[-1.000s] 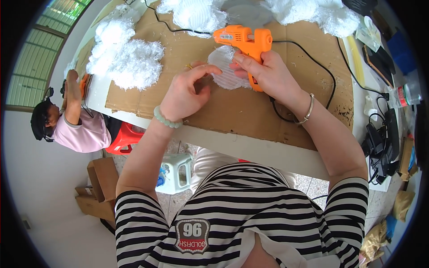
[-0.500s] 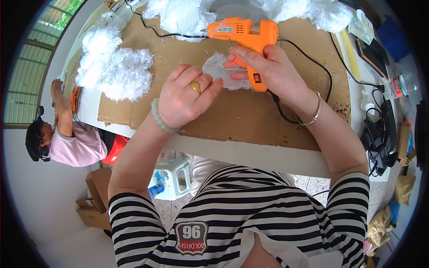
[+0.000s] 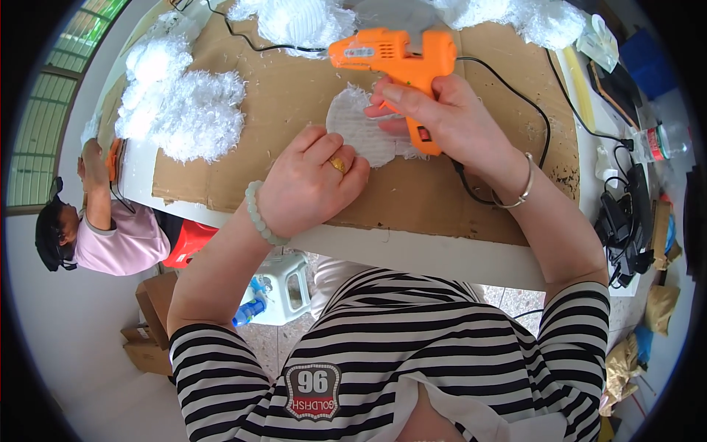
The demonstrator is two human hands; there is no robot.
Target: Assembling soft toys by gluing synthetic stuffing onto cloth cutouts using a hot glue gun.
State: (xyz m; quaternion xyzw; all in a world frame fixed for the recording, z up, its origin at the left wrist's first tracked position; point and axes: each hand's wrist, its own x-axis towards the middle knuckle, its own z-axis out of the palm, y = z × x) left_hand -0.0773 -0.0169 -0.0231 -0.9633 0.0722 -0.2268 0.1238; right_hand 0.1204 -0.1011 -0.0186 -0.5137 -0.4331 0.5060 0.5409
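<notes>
Fluffy white heart-shaped fabric piece [image 3: 362, 134] lies flat, its smoother backing side up, on the big sheet of brown corrugated cardboard [image 3: 294, 96] that covers my bench [image 3: 412, 254], in the middle between my two hands. It looks light and limp to me, a thin floppy patch with a fuzzy fringe round the edge, so I judge it would fold or slide if I lifted it by one corner; pressing it flat or pinching it at the rim near the fringe seems the safest hold, away from any hot glue.

Going down in size: the cardboard carries heaps of white fluffy stuffing-like plush pieces [image 3: 184, 110] at my left and more along the far edge. The orange plastic hot-glue gun [image 3: 401, 62] is in my right hand [image 3: 449, 118], its nozzle pointing left above the patch, with a black cord [image 3: 530, 96] running off to the right. My right fingers are wrapped tight round the gun's grip. My left hand [image 3: 313, 180] rests on the cardboard at the patch's lower left edge, fingers curled together into a loose fist, touching the fabric's rim; I cannot tell whether they pinch it.

To my left another person in a pink top [image 3: 110, 236] works at the bench's end.
</notes>
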